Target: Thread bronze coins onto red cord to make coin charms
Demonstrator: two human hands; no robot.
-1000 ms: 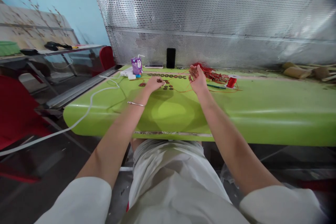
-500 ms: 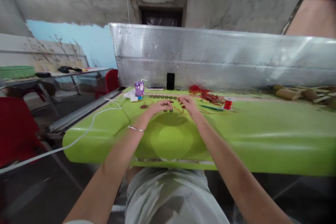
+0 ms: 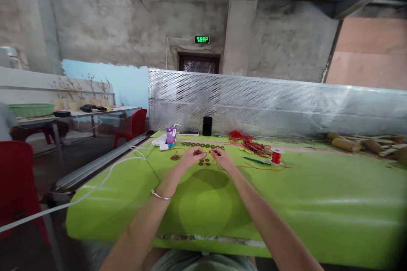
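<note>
My left hand (image 3: 192, 156) and my right hand (image 3: 221, 157) are close together over the green tabletop, fingers pinched. A thin red cord (image 3: 208, 153) runs between the fingertips, and each hand appears to grip it. One loose end trails on the table by my right hand. Just below the fingers lie several small dark round pieces, like old coins (image 3: 204, 163). Behind the hands, more such coins form a row (image 3: 203, 145). Left of my left hand rests another coin-like piece (image 3: 174, 158) with red cord about it.
A spool of red thread (image 3: 276, 157), a green pen (image 3: 257, 161) and a heap of red cords (image 3: 251, 144) lie at the right. Behind stand a black phone (image 3: 207, 126) and a purple drink carton (image 3: 171, 135). A white cable (image 3: 110, 173) crosses the table's left side.
My hands have come closer together, fingertips now pinched near each other with the cord between them. The camera view has tilted upward, and the coins below the hands show more fully.
</note>
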